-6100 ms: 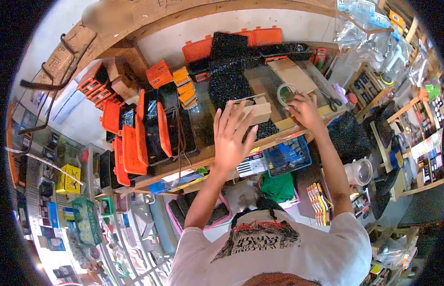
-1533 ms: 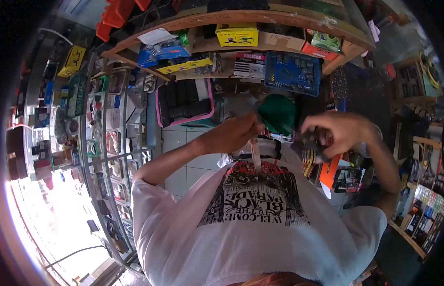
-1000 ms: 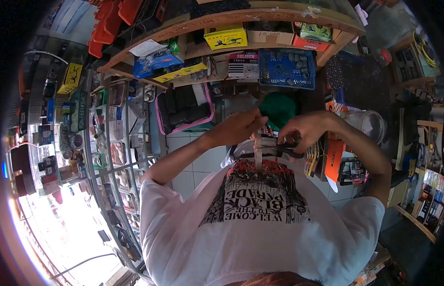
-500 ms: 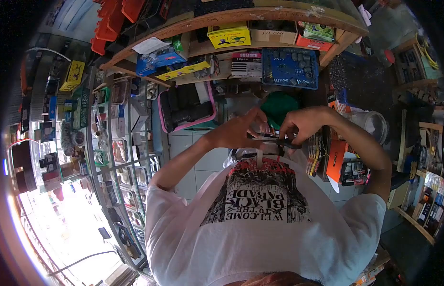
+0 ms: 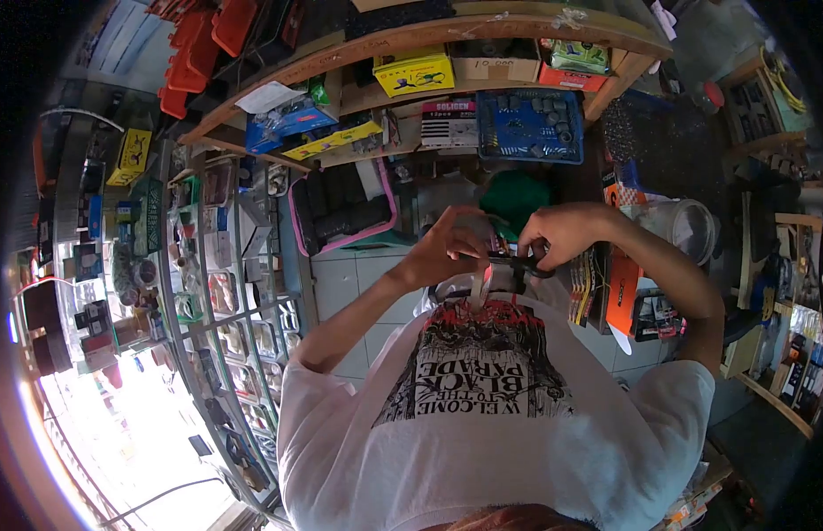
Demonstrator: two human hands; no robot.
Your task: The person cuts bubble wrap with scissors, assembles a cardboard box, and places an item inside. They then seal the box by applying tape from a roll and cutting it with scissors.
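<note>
My right hand (image 5: 562, 232) is closed around what look like black-handled scissors (image 5: 523, 264), held in front of my chest. Their far end points left, toward my left hand (image 5: 447, 250), whose fingers are curled together at the fingertips. Whatever those fingers pinch is too small and dark to make out. Below the fingertips a narrow pale strip (image 5: 478, 288) hangs in front of my white printed T-shirt (image 5: 482, 372). Just beyond both hands sits a dark green rounded thing (image 5: 515, 200).
A pink-rimmed bin (image 5: 342, 205) with black contents stands ahead on the left. Wooden shelves hold a blue tray (image 5: 530, 126) and yellow boxes. Glass display shelving (image 5: 225, 265) lines the left. An orange box (image 5: 622, 288) and a clear round tub (image 5: 681, 230) are by my right forearm.
My left hand has shifted slightly left and down, and its fingers have curled in. The scissors' pale blades, visible before between the hands, are now hardly seen. My right hand stays nearly in place.
</note>
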